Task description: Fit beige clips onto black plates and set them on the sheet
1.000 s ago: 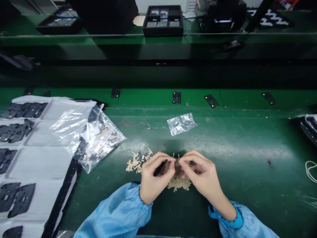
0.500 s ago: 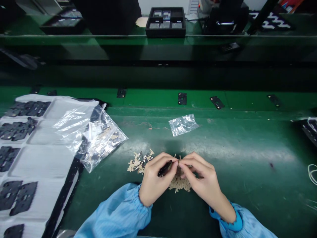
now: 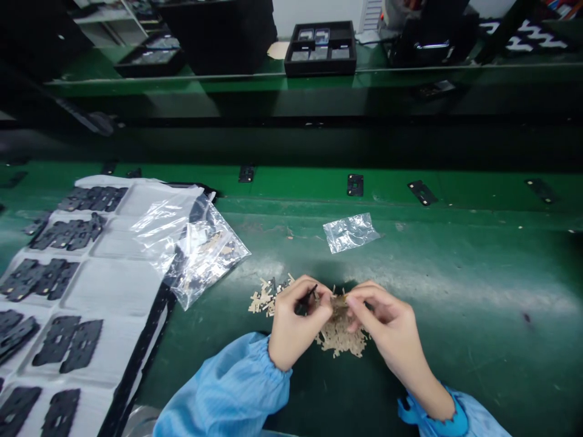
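My left hand is curled round a flat black plastic part, of which only an edge and a corner show between thumb and fingers. Thumb and forefinger of my right hand are pinched together, a short way right of the left fingertips. Whatever sits in that pinch is too small to make out. Both hands are just above a heap of small tan pieces on the green bench. Left of my left hand lies a smaller pile of tan and dark pieces, partly covered by the hand.
A clear bag of small parts overlaps a white compartment tray holding black plates at left. Beyond my hands lies a small clear bag. Several black plates, one a black plate, lie along the green strip behind.
My fingertips, which met over the heap, have moved apart, the right hand going rightward. The whole view has shifted, so the bench things appear further right.
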`<state>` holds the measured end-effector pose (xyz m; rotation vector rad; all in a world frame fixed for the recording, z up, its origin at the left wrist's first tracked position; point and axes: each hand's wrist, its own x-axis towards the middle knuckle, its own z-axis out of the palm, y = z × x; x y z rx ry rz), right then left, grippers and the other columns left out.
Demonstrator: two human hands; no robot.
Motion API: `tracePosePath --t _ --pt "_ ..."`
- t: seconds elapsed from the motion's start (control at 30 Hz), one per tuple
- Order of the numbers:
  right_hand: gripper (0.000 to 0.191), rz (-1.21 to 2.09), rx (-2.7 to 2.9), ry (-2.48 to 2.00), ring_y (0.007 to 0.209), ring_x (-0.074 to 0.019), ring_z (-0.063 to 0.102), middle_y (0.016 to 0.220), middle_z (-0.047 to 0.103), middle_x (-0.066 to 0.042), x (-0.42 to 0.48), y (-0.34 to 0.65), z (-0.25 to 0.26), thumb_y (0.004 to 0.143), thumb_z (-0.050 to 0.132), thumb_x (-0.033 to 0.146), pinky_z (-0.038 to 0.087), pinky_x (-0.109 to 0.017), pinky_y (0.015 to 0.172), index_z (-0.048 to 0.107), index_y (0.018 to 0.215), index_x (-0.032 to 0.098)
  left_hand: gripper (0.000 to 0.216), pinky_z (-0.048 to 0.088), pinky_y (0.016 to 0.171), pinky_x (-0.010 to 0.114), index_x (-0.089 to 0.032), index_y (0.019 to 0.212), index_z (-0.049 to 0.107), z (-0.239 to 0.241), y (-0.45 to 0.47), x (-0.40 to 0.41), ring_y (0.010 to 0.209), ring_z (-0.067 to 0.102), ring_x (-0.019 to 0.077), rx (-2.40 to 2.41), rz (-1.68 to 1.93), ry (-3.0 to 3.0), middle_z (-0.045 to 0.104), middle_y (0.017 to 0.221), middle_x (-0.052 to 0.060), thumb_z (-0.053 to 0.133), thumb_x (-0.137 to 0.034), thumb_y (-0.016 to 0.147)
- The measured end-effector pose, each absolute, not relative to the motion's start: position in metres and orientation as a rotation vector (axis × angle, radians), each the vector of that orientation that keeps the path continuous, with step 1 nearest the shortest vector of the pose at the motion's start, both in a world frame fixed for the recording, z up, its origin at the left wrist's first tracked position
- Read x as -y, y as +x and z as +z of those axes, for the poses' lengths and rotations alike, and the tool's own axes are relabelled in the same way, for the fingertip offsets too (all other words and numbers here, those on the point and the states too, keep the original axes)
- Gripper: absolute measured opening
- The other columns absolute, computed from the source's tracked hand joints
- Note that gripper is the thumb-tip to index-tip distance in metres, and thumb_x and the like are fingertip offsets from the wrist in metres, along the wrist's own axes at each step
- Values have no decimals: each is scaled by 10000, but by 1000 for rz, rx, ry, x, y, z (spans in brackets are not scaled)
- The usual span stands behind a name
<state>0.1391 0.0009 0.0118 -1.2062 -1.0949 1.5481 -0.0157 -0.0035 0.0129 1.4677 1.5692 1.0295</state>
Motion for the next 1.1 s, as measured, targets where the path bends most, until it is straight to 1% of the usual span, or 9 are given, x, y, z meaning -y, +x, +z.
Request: tracePosePath --t 0.17,0.4,0.53,0.6,0.67,0.7,0.77,0.9,1.1 --pt "70 1598 834 -1203 598 -109 568 738 571 -1 -5 144 9 761 700 256 536 -202 466 680 777 191 108 376 546 222 -171 704 601 14 -21 -3 592 486 104 -1621 1043 1434 544 662 -19 548 -121 784" --pt "73 1616 752 -1226 543 -82 566 671 604 8 -9 151 9 768 701 242 490 -173 484 683 792 176 134 409 587 234 -173 822 657 11 -22 -1 662 548 121 -1429 930 1656 618 787 25 527 -137 821" --pt "78 1597 755 -1238 540 -77 562 674 608 11 -11 154 9 769 699 246 495 -169 485 680 804 179 78 399 585 243 -163 732 608 10 -21 1 622 519 119 -1423 802 1798 561 695 7 568 -177 797" --pt "80 1585 775 -1236 564 -84 564 702 605 8 -11 154 8 767 701 249 509 -176 485 678 805 183 113 379 561 244 -165 689 569 11 -21 1 600 495 118 -1447 731 1831 522 664 -4 594 -214 787" --pt "84 1558 818 -1241 600 -98 563 735 591 3 -11 153 6 762 702 259 526 -190 477 675 796 187 73 381 563 242 -169 724 568 13 -21 1 617 501 117 -1431 713 1832 526 702 0 582 -192 792" --pt "87 1544 847 -1247 615 -105 560 748 578 1 -11 152 5 759 703 266 535 -198 470 674 788 189 32 391 577 241 -171 768 579 14 -21 2 639 513 118 -1412 744 1824 537 736 6 567 -162 795" --pt "96 1523 905 -1266 630 -116 549 752 547 0 -10 150 5 752 705 276 551 -213 451 671 771 189 93 414 607 238 -174 842 596 15 -20 3 677 533 119 -1374 871 1801 551 779 15 553 -107 793" --pt "106 1530 985 -1274 604 -118 542 717 505 7 -7 146 6 761 691 285 564 -229 426 661 753 183 188 443 644 239 -169 888 639 13 -15 9 719 555 123 -1364 1171 1782 561 804 29 585 -39 763" --pt "107 1593 1003 -1224 583 -106 564 731 515 3 -3 141 8 760 692 273 579 -231 444 671 744 170 314 459 642 226 -170 987 665 6 -10 15 712 568 112 -1330 1227 1800 589 820 30 620 1 728"
